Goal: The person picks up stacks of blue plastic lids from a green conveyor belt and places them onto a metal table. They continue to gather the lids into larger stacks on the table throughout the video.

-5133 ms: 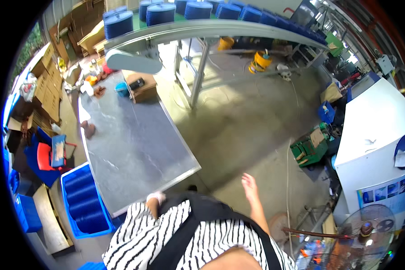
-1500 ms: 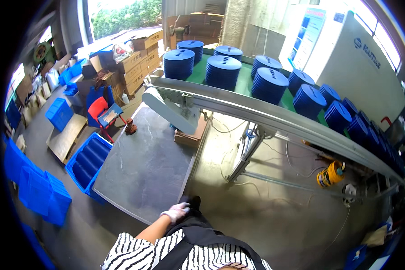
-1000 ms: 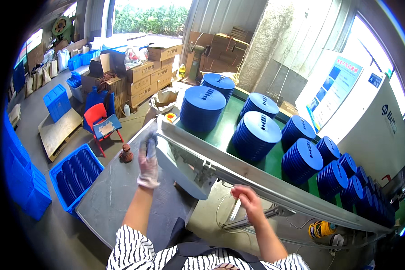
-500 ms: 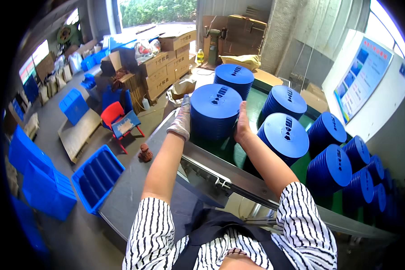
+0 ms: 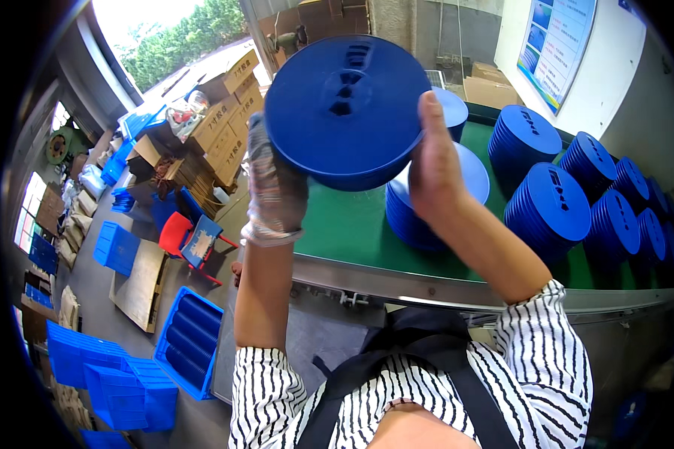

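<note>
Between my two hands is a stack of round blue plastic discs (image 5: pixel 307 127), raised off the belt and tilted so its top disc faces me. Slots and holes mark the middle of that disc. My left hand (image 5: pixel 275 194), in a thin light glove, presses the stack's left side. Bare, my right hand (image 5: pixel 433 165) grips the right side with the thumb up along the rim. Just behind the right hand, a similar stack (image 5: pixel 468 183) stands on the green conveyor belt (image 5: pixel 352 232), and another stack (image 5: pixel 451 112) shows farther back. The lower discs I hold are mostly hidden.
Several more disc stacks (image 5: pixel 550 213) stand along the belt to the right. A metal rail (image 5: pixel 397 280) edges it nearest me. At left are a blue crate (image 5: pixel 213 322) with dark rolls of discs, a red chair (image 5: pixel 175 233), a wooden pallet (image 5: pixel 138 288) and cartons (image 5: pixel 221 123).
Both hands have lifted the disc stack from the belt and brought it closer, tilting it. My view has turned, so the belt and the other stacks appear shifted.
</note>
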`<state>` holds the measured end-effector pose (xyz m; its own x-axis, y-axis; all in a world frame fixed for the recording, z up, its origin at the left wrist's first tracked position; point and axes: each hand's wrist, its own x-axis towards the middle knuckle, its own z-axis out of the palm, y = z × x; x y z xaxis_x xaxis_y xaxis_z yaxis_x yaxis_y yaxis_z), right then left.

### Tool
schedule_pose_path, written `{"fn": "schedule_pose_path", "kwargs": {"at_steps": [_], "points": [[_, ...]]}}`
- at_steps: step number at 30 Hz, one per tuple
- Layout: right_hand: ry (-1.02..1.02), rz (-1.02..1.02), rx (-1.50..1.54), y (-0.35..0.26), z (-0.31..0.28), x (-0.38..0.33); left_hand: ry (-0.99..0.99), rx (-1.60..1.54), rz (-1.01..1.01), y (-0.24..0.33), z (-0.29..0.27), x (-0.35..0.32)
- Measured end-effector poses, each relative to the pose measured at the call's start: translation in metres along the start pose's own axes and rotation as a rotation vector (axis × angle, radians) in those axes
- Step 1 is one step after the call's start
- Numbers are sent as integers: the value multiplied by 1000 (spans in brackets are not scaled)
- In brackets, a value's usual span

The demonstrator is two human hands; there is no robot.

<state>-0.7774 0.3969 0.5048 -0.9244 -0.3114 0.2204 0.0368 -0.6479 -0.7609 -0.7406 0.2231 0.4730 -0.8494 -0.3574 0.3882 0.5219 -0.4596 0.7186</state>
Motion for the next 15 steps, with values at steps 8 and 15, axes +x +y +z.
{"fn": "schedule_pose_path", "kwargs": {"at_steps": [8, 15], "points": [[122, 103, -330, -63, -86, -25, -5, -223, -392, -66, 75, -6], [199, 139, -670, -63, -149, -25, -38, 198, -470, -101, 43, -11]]}}
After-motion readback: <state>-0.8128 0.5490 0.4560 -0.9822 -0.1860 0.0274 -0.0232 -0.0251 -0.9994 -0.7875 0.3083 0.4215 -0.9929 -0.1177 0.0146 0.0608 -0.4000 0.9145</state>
